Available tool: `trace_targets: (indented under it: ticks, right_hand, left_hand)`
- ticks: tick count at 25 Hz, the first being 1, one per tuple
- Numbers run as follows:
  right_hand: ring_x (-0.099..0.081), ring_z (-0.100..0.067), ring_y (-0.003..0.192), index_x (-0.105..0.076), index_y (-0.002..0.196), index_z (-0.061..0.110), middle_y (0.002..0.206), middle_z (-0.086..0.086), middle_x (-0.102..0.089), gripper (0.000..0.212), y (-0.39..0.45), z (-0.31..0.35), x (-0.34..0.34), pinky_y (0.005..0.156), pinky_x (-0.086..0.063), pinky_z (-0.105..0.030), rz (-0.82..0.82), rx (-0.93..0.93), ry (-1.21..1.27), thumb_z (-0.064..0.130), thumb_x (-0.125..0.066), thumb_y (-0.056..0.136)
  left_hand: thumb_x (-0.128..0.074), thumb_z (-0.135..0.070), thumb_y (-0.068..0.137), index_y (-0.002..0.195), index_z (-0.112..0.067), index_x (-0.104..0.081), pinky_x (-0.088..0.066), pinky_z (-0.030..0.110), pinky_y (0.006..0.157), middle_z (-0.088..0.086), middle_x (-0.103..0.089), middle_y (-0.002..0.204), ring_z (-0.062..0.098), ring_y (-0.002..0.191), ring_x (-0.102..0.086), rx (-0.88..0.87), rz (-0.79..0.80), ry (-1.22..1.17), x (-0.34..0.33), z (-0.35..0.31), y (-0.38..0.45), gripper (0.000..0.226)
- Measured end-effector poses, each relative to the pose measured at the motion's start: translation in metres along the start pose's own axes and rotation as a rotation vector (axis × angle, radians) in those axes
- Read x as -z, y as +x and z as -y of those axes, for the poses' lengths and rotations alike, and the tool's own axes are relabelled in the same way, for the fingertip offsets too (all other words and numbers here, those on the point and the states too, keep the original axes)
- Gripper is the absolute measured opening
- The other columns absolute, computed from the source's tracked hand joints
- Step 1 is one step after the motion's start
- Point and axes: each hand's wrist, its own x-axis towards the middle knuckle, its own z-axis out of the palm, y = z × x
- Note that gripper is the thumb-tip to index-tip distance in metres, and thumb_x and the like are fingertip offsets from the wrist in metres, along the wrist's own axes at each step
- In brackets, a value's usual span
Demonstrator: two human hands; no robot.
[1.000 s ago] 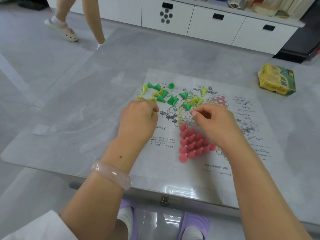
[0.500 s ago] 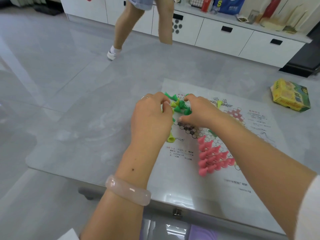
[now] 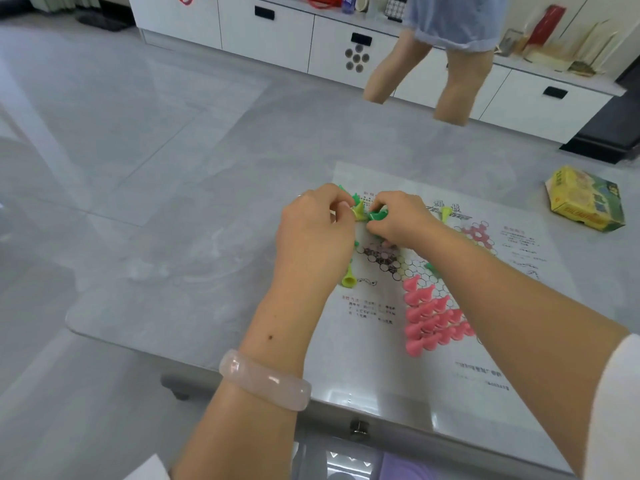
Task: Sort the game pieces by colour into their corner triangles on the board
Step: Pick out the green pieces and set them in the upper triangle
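Hands meet over the far-left corner of the paper board (image 3: 433,344), where the loose green and yellow pieces lie mixed. The left hand (image 3: 313,233) has its fingers curled inward, thumb and forefinger pinching a yellow piece (image 3: 358,211) at the near edge of the heap. The right hand (image 3: 398,220) curls over a green piece (image 3: 377,215) just beside it, fingertips pressed down round it (how many pieces sit under the palm I cannot tell). Both hands touch the pile, so neither is the nearer; what matters is direction. The heap lies beyond the fingertips, away from the body, while the printed star lies toward the body and to the right. One yellow piece (image 3: 349,277) lies toppled beside the left wrist, long axis pointing away from the person. Pink pieces (image 3: 433,317) stand packed upright in the near triangle, apparently sorted. Each held piece probably has to be drawn back toward its own corner.
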Motion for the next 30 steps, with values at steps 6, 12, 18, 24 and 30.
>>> trace_targets:
  ticks: [6, 12, 18, 24, 30]
  right_hand:
    - [-0.057, -0.011, 0.058, -0.059, 0.098, 0.008, 0.081, -0.005, -0.059, 0.013, -0.037, -0.004, 0.036, 0.053, -0.052, -0.016, 0.081, -0.065, 0.651, 0.007, -0.061, 0.086]
    - [-0.066, -0.013, 0.086, -0.068, 0.101, 0.024, 0.102, 0.004, -0.067, 0.020, -0.083, 0.011, 0.056, 0.080, -0.054, -0.026, 0.052, 0.296, 0.178, 0.018, -0.064, 0.084]
    - [-0.065, -0.004, 0.063, -0.060, 0.116, 0.028, 0.101, 0.013, -0.063, 0.029, -0.096, -0.007, 0.070, 0.071, -0.056, -0.020, 0.018, 0.323, 0.230, 0.020, -0.056, 0.089]
    - [-0.056, -0.006, 0.054, -0.061, 0.104, 0.030, 0.076, 0.008, -0.061, 0.017, -0.101, -0.027, 0.079, 0.056, -0.050, -0.016, -0.135, 0.271, 0.425, 0.020, -0.052, 0.092]
    - [-0.045, -0.005, 0.052, -0.057, 0.103, 0.010, 0.074, -0.002, -0.052, 0.014, -0.077, -0.094, 0.068, 0.043, -0.042, -0.013, -0.061, -0.314, 1.347, 0.011, -0.054, 0.090]
  left_hand:
    - [-0.040, -0.009, 0.092, 0.089, -0.013, -0.059, -0.051, 0.021, 0.075, 0.007, -0.062, 0.091, 0.019, 0.085, -0.060, 0.426, 0.119, -0.685, -0.013, -0.011, 0.000, 0.019]
    - [-0.029, -0.016, 0.097, 0.097, -0.004, -0.058, -0.057, 0.027, 0.068, 0.009, -0.064, 0.085, 0.016, 0.071, -0.062, 0.639, 0.355, -1.169, -0.036, -0.023, -0.009, 0.032]
    - [-0.031, -0.010, 0.095, 0.105, -0.002, -0.053, -0.057, 0.032, 0.067, 0.015, -0.058, 0.084, 0.019, 0.065, -0.054, 0.784, 0.402, -1.422, -0.052, -0.029, -0.017, 0.025]
    - [-0.037, -0.014, 0.094, 0.079, -0.001, -0.055, -0.056, 0.024, 0.056, 0.013, -0.059, 0.068, 0.018, 0.058, -0.058, 0.849, 0.409, -1.334, -0.060, -0.037, -0.022, 0.027]
    - [-0.038, -0.018, 0.094, 0.079, -0.004, -0.054, -0.047, 0.020, 0.049, 0.011, -0.056, 0.073, 0.015, 0.060, -0.051, 0.820, 0.247, -1.287, -0.057, -0.029, -0.013, 0.027]
